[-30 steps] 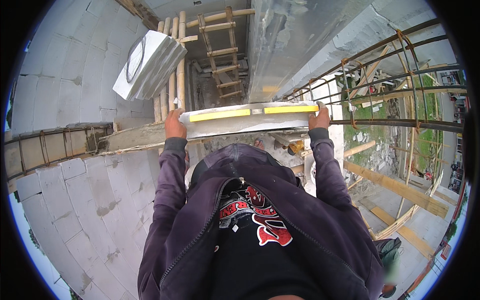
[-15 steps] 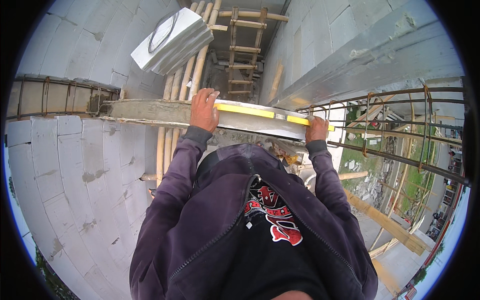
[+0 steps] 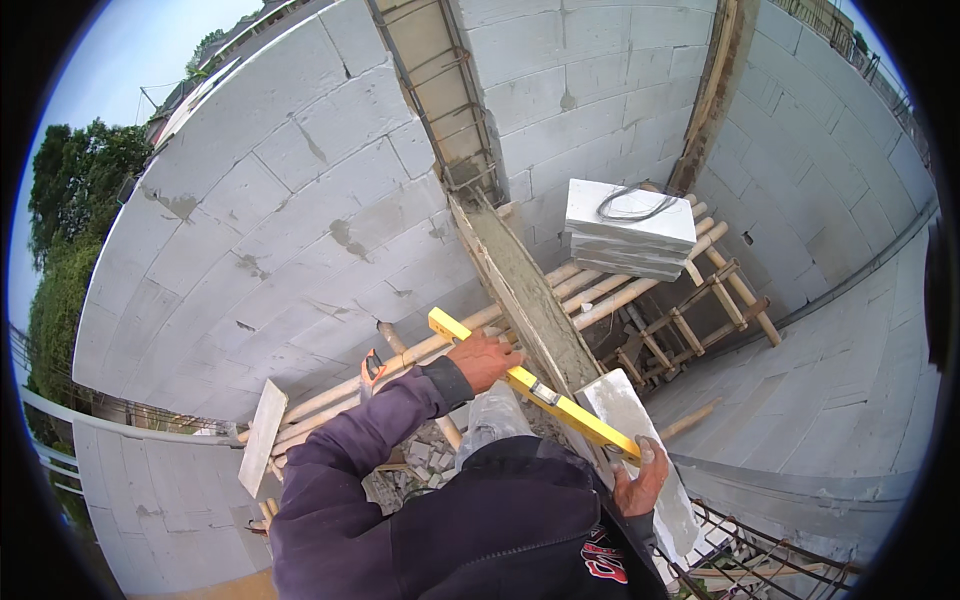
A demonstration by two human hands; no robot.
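A yellow spirit level [image 3: 588, 420] slants across in front of me, held by both hands. My left hand [image 3: 484, 361] is closed round it toward its far left end. At the near right end, my right hand [image 3: 641, 482] grips it between thumb and fingers. Close by the right hand lies a pale block [image 3: 622, 408] on the narrow concrete-topped beam [image 3: 530, 285]. The level passes over the near side of this beam; whether it touches the beam or the block, I cannot tell.
Beyond the beam, stacked white blocks [image 3: 630, 225] with a dark cable loop rest on bamboo poles [image 3: 655, 292]. A wooden ladder [image 3: 688, 335] stands below. Left of me are a saw's orange handle [image 3: 372, 366] and a pale slab [image 3: 262, 437]. Steel rebar [image 3: 765, 555] sticks out at lower right.
My view has swung to the left, bringing the left wall and scaffold into sight. The level has come away from lying along the block and now slants, still in both hands.
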